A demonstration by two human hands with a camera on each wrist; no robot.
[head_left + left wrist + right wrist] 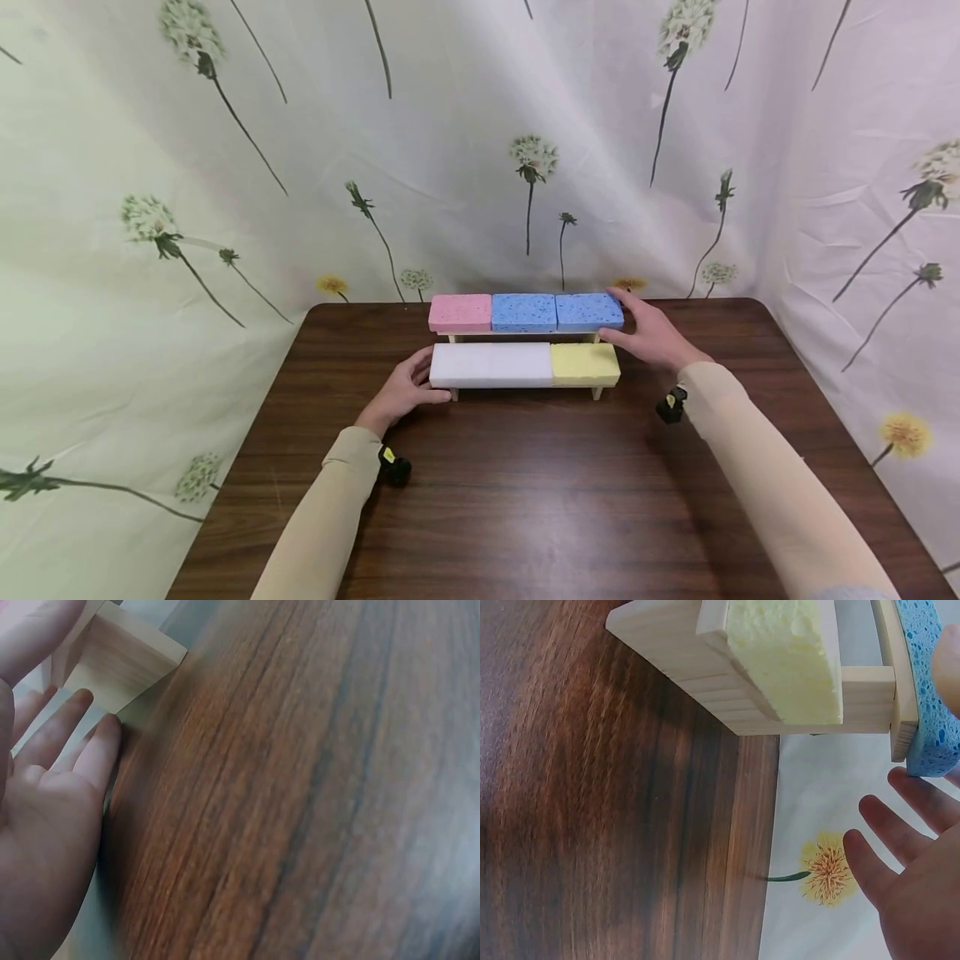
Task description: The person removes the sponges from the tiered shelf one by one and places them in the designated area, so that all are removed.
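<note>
A two-tier wooden stand (660, 645) holds a row of sponges on each level. On the upper tier are a pink sponge (460, 312), a blue sponge (523, 312) and a second blue sponge (589, 311) at the right end. A long white block (491, 365) and a yellow sponge (585, 363) fill the lower tier. My left hand (405, 390) is at the stand's left end, thumb in front, fingers extended beside the wood. At the opposite end, my right hand (651, 333) spans the outer blue sponge with thumb and forefinger; its other fingers are loosely extended.
The stand is near the back edge of a dark wood-grain table (525, 492). Behind it and along both sides hangs a white cloth (465, 150) printed with dandelions. Each wrist wears a small black camera, the left camera (393, 468) and the right camera (671, 405).
</note>
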